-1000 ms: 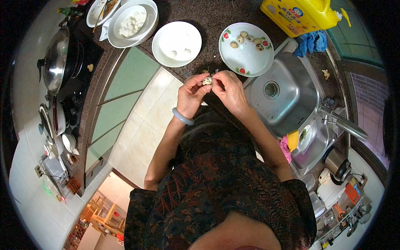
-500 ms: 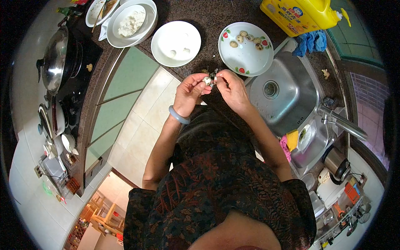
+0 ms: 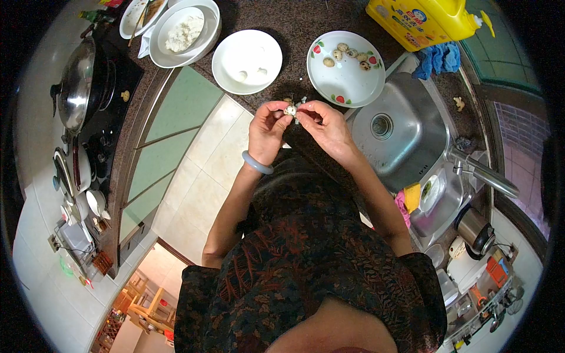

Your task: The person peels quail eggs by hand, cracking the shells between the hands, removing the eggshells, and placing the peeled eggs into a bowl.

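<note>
In front of my body, a small speckled quail egg (image 3: 290, 110) is pinched between the thumb and fingers of my left hand (image 3: 268, 130), which has a pale bracelet at the wrist. The egg's surface looks partly white. My right hand (image 3: 328, 130) is closed, thumb and fingertips pressed on the egg's right side, at its shell. Bits of eggshell (image 3: 288, 100) lie on the dark counter just beyond the fingers. Several whole speckled eggs sit in the bowl with strawberry prints (image 3: 347, 82), ahead to the right. A white bowl (image 3: 247, 56) ahead to the left holds several smooth white eggs.
To the right is a steel sink (image 3: 406, 147) with a faucet (image 3: 485, 173). A yellow jug (image 3: 421, 23) and a blue cloth (image 3: 436, 60) stand behind it. Nested bowls (image 3: 212, 44) with white food are at the far left, near a wok (image 3: 79, 88) on the stove.
My right fingers have turned and moved slightly left and down against the egg. My left hand has shifted only a little. The bowls and their contents look the same.
</note>
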Tool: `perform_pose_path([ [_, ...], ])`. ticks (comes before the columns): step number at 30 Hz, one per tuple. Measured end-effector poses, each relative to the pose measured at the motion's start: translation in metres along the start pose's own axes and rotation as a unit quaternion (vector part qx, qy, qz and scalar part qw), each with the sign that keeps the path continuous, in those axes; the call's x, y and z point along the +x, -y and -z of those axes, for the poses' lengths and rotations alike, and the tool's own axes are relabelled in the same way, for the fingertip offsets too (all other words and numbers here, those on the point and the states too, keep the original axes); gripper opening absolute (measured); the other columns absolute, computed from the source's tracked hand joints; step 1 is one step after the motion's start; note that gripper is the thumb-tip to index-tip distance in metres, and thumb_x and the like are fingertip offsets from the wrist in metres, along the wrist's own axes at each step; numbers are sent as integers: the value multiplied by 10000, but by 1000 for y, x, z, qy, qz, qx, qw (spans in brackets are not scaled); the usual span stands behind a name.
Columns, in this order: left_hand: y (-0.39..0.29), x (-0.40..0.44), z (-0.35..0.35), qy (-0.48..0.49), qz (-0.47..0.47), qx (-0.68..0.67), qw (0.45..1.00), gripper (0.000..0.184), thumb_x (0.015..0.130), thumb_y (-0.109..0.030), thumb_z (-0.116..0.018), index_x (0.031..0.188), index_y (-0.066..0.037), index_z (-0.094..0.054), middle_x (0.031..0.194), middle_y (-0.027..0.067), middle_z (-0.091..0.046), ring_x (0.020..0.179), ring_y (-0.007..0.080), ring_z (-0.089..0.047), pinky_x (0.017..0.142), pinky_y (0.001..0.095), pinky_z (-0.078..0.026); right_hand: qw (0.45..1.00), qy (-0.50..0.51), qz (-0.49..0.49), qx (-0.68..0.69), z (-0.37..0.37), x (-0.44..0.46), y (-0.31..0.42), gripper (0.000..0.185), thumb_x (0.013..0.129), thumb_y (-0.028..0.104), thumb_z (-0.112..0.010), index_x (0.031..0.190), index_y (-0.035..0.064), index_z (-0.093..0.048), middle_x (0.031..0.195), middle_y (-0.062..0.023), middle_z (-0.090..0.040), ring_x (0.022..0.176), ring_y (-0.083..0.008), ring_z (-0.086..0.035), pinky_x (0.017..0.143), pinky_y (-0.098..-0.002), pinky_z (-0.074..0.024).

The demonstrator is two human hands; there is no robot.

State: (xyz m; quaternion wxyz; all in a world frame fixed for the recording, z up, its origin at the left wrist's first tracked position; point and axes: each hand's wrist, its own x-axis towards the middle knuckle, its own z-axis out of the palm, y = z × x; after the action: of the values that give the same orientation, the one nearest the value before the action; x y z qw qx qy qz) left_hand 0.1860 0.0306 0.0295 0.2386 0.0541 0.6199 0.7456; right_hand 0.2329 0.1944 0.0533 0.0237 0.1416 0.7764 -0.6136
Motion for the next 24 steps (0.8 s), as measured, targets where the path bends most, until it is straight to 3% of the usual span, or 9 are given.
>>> perform_pose_path([
  [5, -1, -1, -7, -12, -53, 0, 999, 306, 885, 104, -647, 1152, -37, -593, 990, -3, -591, 950, 94, -576, 883, 243, -491, 1000, 2, -20, 17, 1, -1, 6, 217, 893, 125, -705, 1050, -15, -654, 945, -138, -703, 804, -207, -689, 713, -311, -548],
  [13, 3, -1, -8, -12, -79, 40, 996, 297, 880, 115, -639, 1128, -36, -579, 1038, 15, -597, 979, 112, -573, 912, 256, -477, 1000, -13, 13, -4, -3, 0, -2, 190, 890, 95, -696, 1038, -18, -657, 944, -150, -700, 806, -222, -693, 708, -320, -553],
  [21, 6, 0, -10, -29, -117, 113, 986, 317, 871, 130, -638, 1133, -29, -553, 1095, 58, -597, 1028, 148, -597, 923, 284, -496, 985, -110, 112, -77, -18, 1, -3, 141, 814, 35, -705, 918, -12, -622, 779, -178, -639, 708, -343, -656, 638, -389, -520],
  [24, 5, 0, -13, -39, -127, 121, 984, 293, 860, 151, -627, 1088, -19, -558, 1088, 72, -551, 960, 142, -596, 881, 270, -527, 975, -138, 130, -119, -22, 1, -2, 123, 798, 16, -691, 889, -3, -611, 779, -182, -630, 717, -372, -643, 641, -413, -520],
])
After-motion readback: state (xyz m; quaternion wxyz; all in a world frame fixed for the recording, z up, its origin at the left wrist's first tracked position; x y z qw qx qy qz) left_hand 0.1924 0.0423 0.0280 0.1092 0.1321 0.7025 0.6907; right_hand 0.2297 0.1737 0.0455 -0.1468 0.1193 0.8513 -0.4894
